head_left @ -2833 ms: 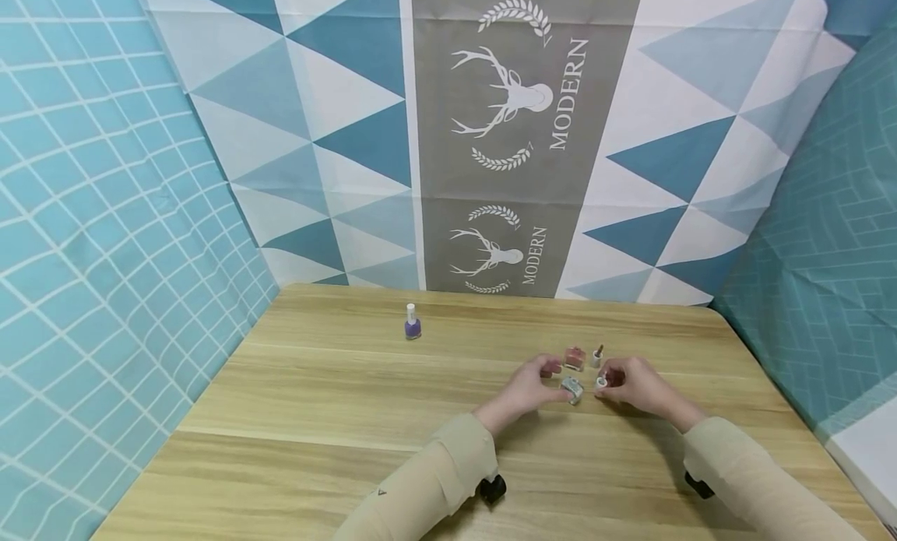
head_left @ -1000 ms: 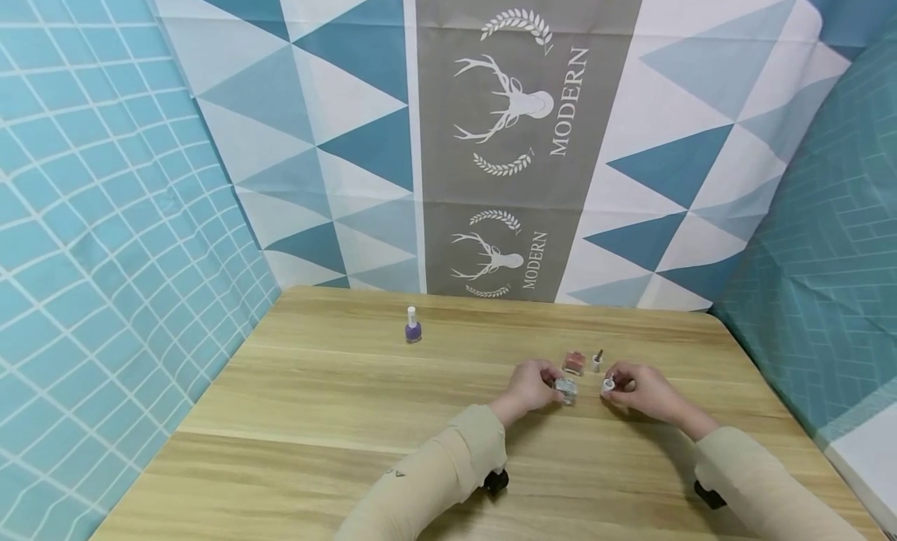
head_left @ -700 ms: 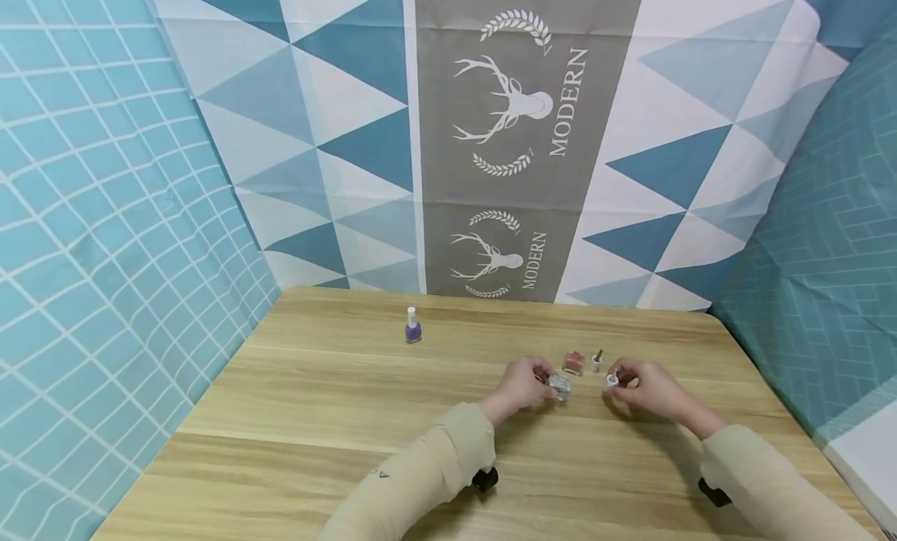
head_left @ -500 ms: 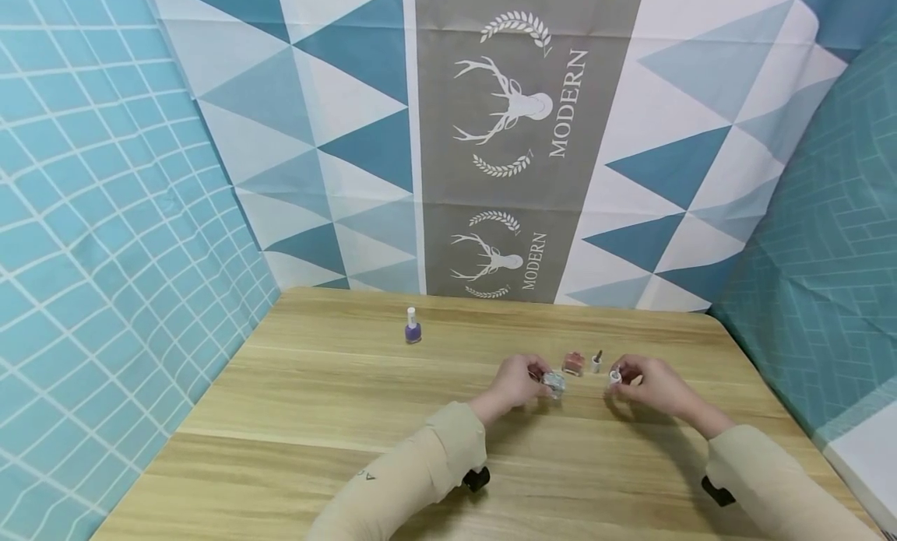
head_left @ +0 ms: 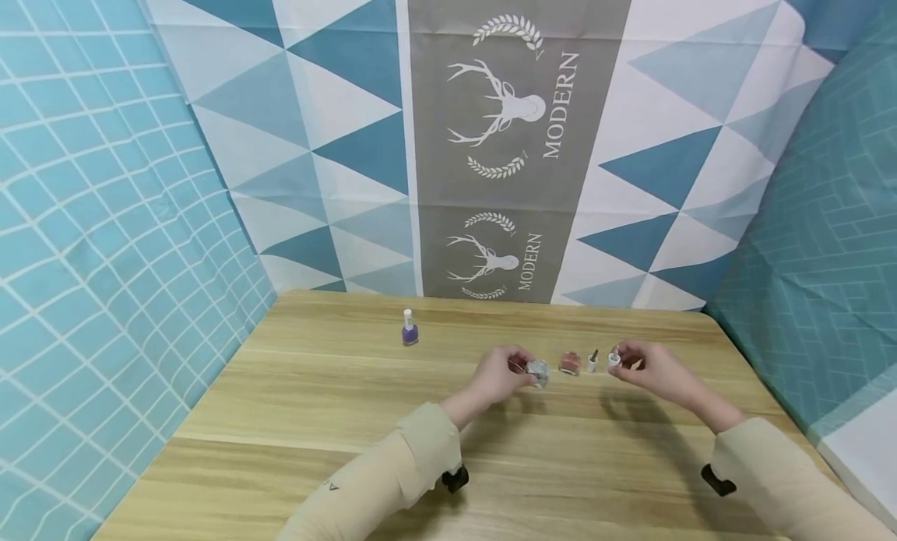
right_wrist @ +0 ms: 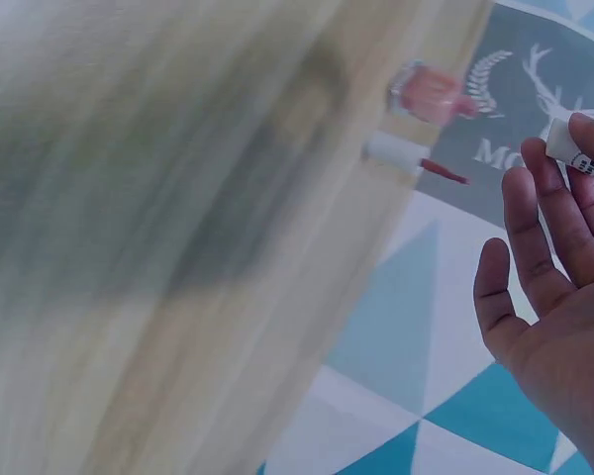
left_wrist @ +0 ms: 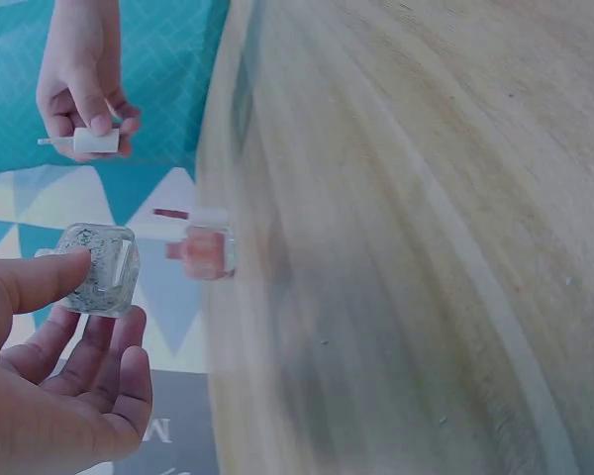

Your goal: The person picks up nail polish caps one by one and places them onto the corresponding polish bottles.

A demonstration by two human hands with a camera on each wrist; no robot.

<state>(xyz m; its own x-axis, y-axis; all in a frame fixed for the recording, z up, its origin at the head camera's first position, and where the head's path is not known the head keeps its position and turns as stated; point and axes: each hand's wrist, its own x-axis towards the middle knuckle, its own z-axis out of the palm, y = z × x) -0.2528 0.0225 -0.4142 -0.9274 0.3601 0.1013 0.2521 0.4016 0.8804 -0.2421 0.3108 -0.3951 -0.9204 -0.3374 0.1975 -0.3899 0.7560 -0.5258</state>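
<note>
My left hand point(head_left: 496, 376) pinches a clear nail polish bottle with silvery glitter point(left_wrist: 107, 272) between thumb and fingers, raised off the table; the bottle has no cap on it. In my right hand point(head_left: 653, 370) is a white nail polish cap point(left_wrist: 97, 141), held between thumb and fingertips, its thin brush sticking out. Between the hands, an uncapped pinkish-red nail polish bottle point(head_left: 570, 363) stands on the wooden table. Just right of it, another white cap point(head_left: 592, 364) stands with its reddish brush pointing up. Both also appear, blurred, in the right wrist view.
A capped purple nail polish bottle point(head_left: 409, 335) stands upright near the back of the wooden table point(head_left: 315, 401), left of the hands. Patterned cloth point(head_left: 483, 136) hangs behind the table, with blue cloth on both sides.
My left hand has drawn the glitter bottle leftward and up, away from the red bottle. My right hand, still holding the cap, has moved slightly right and farther back.
</note>
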